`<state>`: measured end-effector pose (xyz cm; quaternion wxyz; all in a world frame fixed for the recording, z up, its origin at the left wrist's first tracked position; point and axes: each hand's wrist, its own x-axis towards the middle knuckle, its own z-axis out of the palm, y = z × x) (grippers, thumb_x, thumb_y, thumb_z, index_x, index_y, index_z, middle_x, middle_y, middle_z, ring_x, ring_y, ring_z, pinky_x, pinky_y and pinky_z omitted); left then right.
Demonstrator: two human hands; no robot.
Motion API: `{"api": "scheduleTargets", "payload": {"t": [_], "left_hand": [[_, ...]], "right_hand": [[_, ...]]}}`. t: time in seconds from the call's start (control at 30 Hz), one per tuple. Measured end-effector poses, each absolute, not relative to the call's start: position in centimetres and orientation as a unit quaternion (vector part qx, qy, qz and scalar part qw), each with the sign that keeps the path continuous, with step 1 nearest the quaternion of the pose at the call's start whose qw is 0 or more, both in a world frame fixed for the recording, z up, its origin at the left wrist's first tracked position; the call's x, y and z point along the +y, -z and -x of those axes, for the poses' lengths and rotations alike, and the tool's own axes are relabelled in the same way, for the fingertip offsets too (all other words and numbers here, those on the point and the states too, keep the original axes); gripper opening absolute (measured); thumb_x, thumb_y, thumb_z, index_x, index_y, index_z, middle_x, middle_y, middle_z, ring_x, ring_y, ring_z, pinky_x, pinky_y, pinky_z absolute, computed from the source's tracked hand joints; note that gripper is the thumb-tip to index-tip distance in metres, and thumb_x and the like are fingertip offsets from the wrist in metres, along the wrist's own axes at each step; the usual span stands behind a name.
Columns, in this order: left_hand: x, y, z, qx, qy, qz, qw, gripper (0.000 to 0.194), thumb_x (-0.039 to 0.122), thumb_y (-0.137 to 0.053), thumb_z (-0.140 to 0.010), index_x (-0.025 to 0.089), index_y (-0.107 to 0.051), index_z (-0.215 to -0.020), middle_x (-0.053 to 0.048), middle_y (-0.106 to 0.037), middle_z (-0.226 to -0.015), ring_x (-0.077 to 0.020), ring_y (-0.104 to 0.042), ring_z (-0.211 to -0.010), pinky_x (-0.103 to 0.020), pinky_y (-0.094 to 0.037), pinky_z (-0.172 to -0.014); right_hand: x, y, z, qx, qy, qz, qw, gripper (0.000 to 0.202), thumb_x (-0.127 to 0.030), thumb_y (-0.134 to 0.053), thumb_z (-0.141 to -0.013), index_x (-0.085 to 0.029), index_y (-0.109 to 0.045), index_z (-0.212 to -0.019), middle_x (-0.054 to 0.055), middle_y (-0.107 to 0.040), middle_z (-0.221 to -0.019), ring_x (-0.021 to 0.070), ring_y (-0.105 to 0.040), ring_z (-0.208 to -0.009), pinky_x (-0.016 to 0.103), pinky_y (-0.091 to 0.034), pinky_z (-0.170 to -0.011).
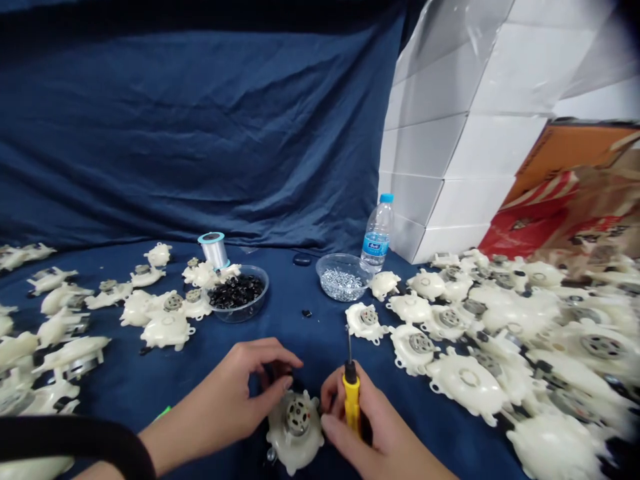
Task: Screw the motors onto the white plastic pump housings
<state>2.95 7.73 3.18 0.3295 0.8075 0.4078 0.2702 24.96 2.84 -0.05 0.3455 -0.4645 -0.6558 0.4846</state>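
A white plastic housing with a round metal motor [295, 437] lies on the blue cloth between my hands. My left hand [255, 383] is at its upper left, thumb and index finger curved above its edge; something dark shows beneath the fingers, too hidden to name. A yellow screwdriver [352, 400] is held in my right hand [365, 420], its thin shaft pointing up and away. The fingertips of that hand are close to the housing's right edge. Beyond the hands stand a clear bowl of black parts [237, 293] and another clear bowl of small metal screws [343, 277].
Many similar housings lie at the left [167, 327] and are piled at the right [470, 380]. A wire spool [215, 250], a water bottle [377, 237] and a small black part [307, 313] are farther back. White boxes [460, 153] are stacked back right.
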Motion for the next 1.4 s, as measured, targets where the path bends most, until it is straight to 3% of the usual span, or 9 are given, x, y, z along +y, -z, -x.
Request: {"api": "scheduleTargets", "payload": {"t": [0.1,0.17,0.23,0.4,0.63,0.87,1.0,1.2,1.4], "left_hand": [[6.5,-2.2,-3.0,0.437,-0.259,-0.775,0.375,0.018,0.027,-0.057,-0.091,0.025,-0.074,-0.096,-0.003,-0.072,-0.098,-0.0181,-0.069,-0.089,-0.026,-0.054,-0.072],[6.1,-1.4,-3.0,0.46,-0.255,-0.73,0.437,0.017,0.034,-0.06,-0.09,0.023,-0.073,-0.093,-0.004,-0.071,-0.096,-0.0189,-0.069,-0.084,-0.024,-0.053,-0.061],[5.7,-0.6,-3.0,0.476,-0.254,-0.662,0.52,0.025,0.044,-0.065,-0.086,0.021,-0.071,-0.095,-0.005,-0.07,-0.088,-0.0176,-0.066,-0.069,-0.022,-0.05,-0.048],[4.7,0.4,-3.0,0.449,-0.302,-0.546,0.64,0.042,0.056,-0.076,-0.077,0.018,-0.068,-0.094,-0.001,-0.068,-0.071,-0.0116,-0.059,-0.05,-0.022,-0.052,-0.046],[5.0,-0.3,-2.1,0.425,-0.391,-0.627,0.523,0.018,0.038,-0.07,-0.085,0.023,-0.08,-0.086,-0.003,-0.071,-0.088,-0.0129,-0.066,-0.066,-0.021,-0.055,-0.061],[4.6,0.0,-1.8,0.439,-0.371,-0.622,0.532,0.017,0.038,-0.069,-0.086,0.027,-0.08,-0.093,-0.004,-0.078,-0.09,-0.0178,-0.073,-0.077,-0.024,-0.06,-0.071],[4.7,0.1,-1.8,0.456,-0.363,-0.589,0.559,0.019,0.041,-0.074,-0.082,0.023,-0.078,-0.087,-0.003,-0.077,-0.079,-0.0166,-0.072,-0.07,-0.022,-0.059,-0.066],[5.0,0.5,-2.0,0.424,-0.373,-0.61,0.556,0.018,0.035,-0.068,-0.087,0.022,-0.079,-0.081,-0.003,-0.075,-0.082,-0.0143,-0.069,-0.071,-0.019,-0.056,-0.066],[4.8,0.1,-1.8,0.421,-0.309,-0.742,0.42,0.023,0.028,-0.056,-0.097,0.026,-0.079,-0.094,-0.001,-0.075,-0.088,-0.0136,-0.072,-0.078,-0.017,-0.055,-0.071]], "right_hand": [[3.0,0.8,-24.3,-0.652,-0.496,0.466,0.334,0.056,-0.043,-0.083,-0.062,-0.022,-0.043,-0.096,0.001,-0.053,-0.09,0.017,-0.054,-0.077,0.032,-0.048,-0.072],[3.3,1.2,-23.7,-0.658,-0.474,0.487,0.324,0.071,-0.04,-0.09,-0.045,-0.023,-0.043,-0.095,0.001,-0.055,-0.092,0.0189,-0.056,-0.078,0.032,-0.047,-0.071],[3.4,1.6,-23.2,-0.665,-0.448,0.508,0.315,0.074,-0.036,-0.09,-0.04,-0.023,-0.043,-0.095,0.001,-0.057,-0.091,0.0201,-0.057,-0.078,0.032,-0.046,-0.07],[3.0,1.5,-22.7,-0.649,-0.485,0.477,0.341,0.067,-0.031,-0.091,-0.049,-0.023,-0.045,-0.097,-0.001,-0.061,-0.09,0.0184,-0.059,-0.079,0.031,-0.047,-0.07],[2.7,1.5,-23.6,-0.601,-0.624,0.35,0.356,0.056,-0.014,-0.084,-0.059,-0.022,-0.054,-0.106,0.0,-0.06,-0.102,0.0165,-0.061,-0.089,0.029,-0.049,-0.076],[2.6,2.1,-23.6,-0.658,-0.533,0.304,0.437,0.044,-0.019,-0.078,-0.064,-0.025,-0.042,-0.089,0.003,-0.055,-0.108,0.0196,-0.058,-0.094,0.034,-0.049,-0.081],[2.9,2.2,-23.8,-0.667,-0.521,0.298,0.442,0.046,-0.018,-0.077,-0.068,-0.026,-0.036,-0.085,0.003,-0.056,-0.102,0.0208,-0.058,-0.094,0.038,-0.049,-0.084],[2.8,2.3,-24.0,-0.662,-0.525,0.308,0.438,0.049,-0.018,-0.081,-0.068,-0.027,-0.036,-0.086,0.001,-0.057,-0.101,0.0205,-0.059,-0.089,0.037,-0.05,-0.079],[2.9,2.8,-23.9,-0.677,-0.525,0.282,0.432,0.048,-0.015,-0.078,-0.067,-0.029,-0.037,-0.088,0.0,-0.059,-0.099,0.0235,-0.059,-0.094,0.04,-0.048,-0.081]]}}
